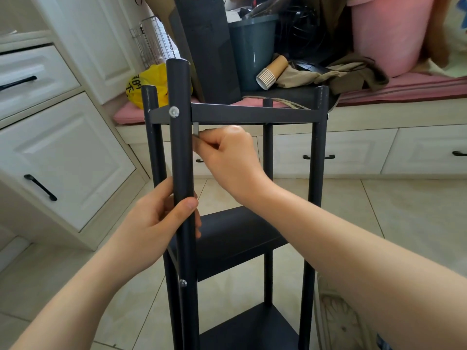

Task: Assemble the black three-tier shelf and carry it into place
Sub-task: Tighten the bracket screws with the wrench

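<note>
The black three-tier shelf (pixel 252 113) stood upright on the pale tiled floor (pixel 379 210), directly in front of the person. It was matte black, with four round posts joined by flat tiers. Nearest the camera, the bottom tier (pixel 252 327) ran out past the lower frame edge, so the feet could not be seen. A silver screw head (pixel 182 283) showed low on the near post (pixel 180 147).

The left hand (pixel 161 221) gripped that near post, fingers wrapped behind and thumb lying across the front. Behind it sat the middle tier (pixel 235 238), partly covered by the hand and the right forearm.

Higher up, the right hand (pixel 227 157) was curled tight, pinching a small grey metal piece (pixel 196 130) just under the top tier, beside the near post. Most of that piece was buried in the fingers, so its kind could not be told. A second screw head (pixel 174 111) sat on the post at top-tier level. The top tier appeared nearly edge-on, its upper face hard to make out.

Beyond stood a bench with a pink cushion (pixel 417 84), carrying stacked paper cups (pixel 271 72), a grey bin (pixel 252 51) and a pink bucket (pixel 389 34) cut off at the top.
</note>
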Demonstrator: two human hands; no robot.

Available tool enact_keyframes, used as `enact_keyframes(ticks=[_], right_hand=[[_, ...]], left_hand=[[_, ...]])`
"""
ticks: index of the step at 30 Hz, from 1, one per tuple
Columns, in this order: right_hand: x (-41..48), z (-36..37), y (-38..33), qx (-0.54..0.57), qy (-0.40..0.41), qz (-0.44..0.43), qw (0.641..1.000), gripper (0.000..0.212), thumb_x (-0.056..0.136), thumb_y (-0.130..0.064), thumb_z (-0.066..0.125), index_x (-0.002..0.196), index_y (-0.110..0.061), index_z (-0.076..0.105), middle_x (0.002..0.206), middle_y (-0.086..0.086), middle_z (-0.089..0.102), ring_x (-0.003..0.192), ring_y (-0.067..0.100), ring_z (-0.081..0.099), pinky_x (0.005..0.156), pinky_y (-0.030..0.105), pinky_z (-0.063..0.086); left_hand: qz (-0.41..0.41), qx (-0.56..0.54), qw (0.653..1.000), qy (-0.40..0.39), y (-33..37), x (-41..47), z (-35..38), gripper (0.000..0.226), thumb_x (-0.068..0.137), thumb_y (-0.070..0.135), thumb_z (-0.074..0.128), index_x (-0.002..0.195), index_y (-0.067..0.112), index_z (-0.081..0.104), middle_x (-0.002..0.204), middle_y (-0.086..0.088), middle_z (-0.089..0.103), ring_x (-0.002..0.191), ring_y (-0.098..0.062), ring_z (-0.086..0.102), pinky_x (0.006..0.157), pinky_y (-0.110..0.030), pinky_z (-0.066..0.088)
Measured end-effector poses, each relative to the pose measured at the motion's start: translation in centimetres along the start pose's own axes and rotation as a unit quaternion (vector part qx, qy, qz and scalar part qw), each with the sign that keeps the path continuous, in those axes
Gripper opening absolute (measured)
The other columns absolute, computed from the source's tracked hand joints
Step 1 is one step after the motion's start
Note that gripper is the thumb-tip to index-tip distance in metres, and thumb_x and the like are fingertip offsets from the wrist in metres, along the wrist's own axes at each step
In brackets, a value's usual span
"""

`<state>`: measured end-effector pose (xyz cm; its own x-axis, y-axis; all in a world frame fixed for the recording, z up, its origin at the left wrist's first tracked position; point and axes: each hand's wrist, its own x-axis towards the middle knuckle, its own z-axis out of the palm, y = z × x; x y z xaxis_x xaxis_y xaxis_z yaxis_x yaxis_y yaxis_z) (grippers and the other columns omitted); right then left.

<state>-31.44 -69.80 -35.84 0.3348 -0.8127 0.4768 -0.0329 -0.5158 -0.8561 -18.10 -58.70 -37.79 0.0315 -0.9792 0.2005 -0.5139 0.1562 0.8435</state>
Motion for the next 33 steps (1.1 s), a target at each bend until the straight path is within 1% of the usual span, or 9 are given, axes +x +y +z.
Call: enact_keyframes(ticks=[3,8,11,14,20,23,27,30,33], right_hand=[[-0.1,1.1,0.3,0.023,0.025,-0.007,0.999,0.02,0.098,-0.015,0.061,0.091,-0.005,0.077,0.073,-0.003,0.067,0.073,0.019,0.062,0.078,0.046,0.055],[0.4,2.4,1.1,0.05,0.065,-0.004,0.997,0.025,0.097,-0.013,0.06,0.075,-0.01,0.071,0.061,-0.007,0.059,0.065,0.021,0.057,0.072,0.05,0.054],[0.7,3.3,1.5,0.06,0.085,-0.02,0.994,0.022,0.098,-0.012,0.059,0.084,-0.003,0.074,0.072,0.009,0.07,0.072,0.029,0.063,0.073,0.052,0.053],[0.9,3.6,1.7,0.054,0.103,-0.036,0.993,0.02,0.098,-0.011,0.059,0.09,-0.002,0.075,0.08,0.011,0.073,0.078,0.029,0.067,0.075,0.05,0.054],[1.0,2.9,1.7,0.05,0.09,-0.039,0.994,0.022,0.098,-0.012,0.059,0.083,-0.002,0.073,0.07,0.001,0.065,0.07,0.021,0.06,0.074,0.047,0.054],[0.9,2.3,1.5,0.049,0.039,-0.001,0.998,0.031,0.098,-0.013,0.058,0.071,-0.002,0.069,0.06,0.004,0.059,0.064,0.025,0.054,0.07,0.05,0.052],[0.5,1.2,1.7,0.034,-0.025,0.076,0.996,0.038,0.096,-0.02,0.06,0.059,-0.025,0.066,0.057,-0.018,0.062,0.065,0.009,0.056,0.067,0.035,0.048],[0.5,-0.1,2.2,0.015,-0.031,0.101,0.994,0.025,0.095,-0.025,0.063,0.079,-0.013,0.077,0.089,0.002,0.076,0.091,0.02,0.066,0.084,0.036,0.052],[0.1,-1.8,2.7,-0.005,-0.048,0.102,0.994,0.025,0.094,-0.024,0.064,0.075,-0.012,0.076,0.079,-0.006,0.073,0.081,0.01,0.065,0.066,0.022,0.045]], left_hand=[[0.003,0.007,1.0,-0.002,0.0,0.1,-0.1,0.009,0.09,0.048,0.054,0.088,0.042,0.06,0.079,-0.006,0.072,0.072,-0.023,0.073,0.067,-0.023,0.058],[0.01,0.014,1.0,-0.003,0.0,0.1,-0.2,0.019,0.085,0.059,0.052,0.089,0.042,0.059,0.08,-0.006,0.072,0.073,-0.022,0.073,0.069,-0.022,0.057],[0.014,0.016,1.0,-0.008,-0.1,0.1,-0.2,0.019,0.085,0.06,0.051,0.089,0.043,0.059,0.08,-0.006,0.073,0.074,-0.022,0.073,0.07,-0.022,0.057],[0.016,0.014,1.0,-0.013,-0.3,0.1,-0.3,0.017,0.086,0.059,0.051,0.09,0.044,0.059,0.08,-0.007,0.072,0.074,-0.024,0.073,0.07,-0.023,0.058],[0.012,0.008,1.0,-0.008,-0.2,0.2,-0.2,0.019,0.085,0.059,0.053,0.09,0.042,0.06,0.081,-0.007,0.072,0.074,-0.023,0.073,0.069,-0.023,0.057],[0.012,0.003,1.0,-0.006,-0.1,0.2,-0.1,0.019,0.084,0.058,0.053,0.09,0.041,0.06,0.081,-0.007,0.072,0.073,-0.022,0.073,0.067,-0.02,0.056],[0.009,0.001,1.0,-0.005,0.0,0.2,-0.1,0.02,0.083,0.058,0.053,0.089,0.041,0.061,0.08,-0.006,0.072,0.072,-0.021,0.073,0.068,-0.021,0.057],[0.009,0.006,1.0,-0.007,0.0,0.3,0.0,0.019,0.084,0.059,0.053,0.089,0.043,0.06,0.08,-0.006,0.072,0.073,-0.022,0.073,0.069,-0.022,0.058],[0.004,-0.005,1.0,-0.005,0.0,0.5,0.1,0.011,0.089,0.053,0.057,0.088,0.043,0.061,0.079,-0.007,0.072,0.073,-0.023,0.073,0.068,-0.024,0.058]])
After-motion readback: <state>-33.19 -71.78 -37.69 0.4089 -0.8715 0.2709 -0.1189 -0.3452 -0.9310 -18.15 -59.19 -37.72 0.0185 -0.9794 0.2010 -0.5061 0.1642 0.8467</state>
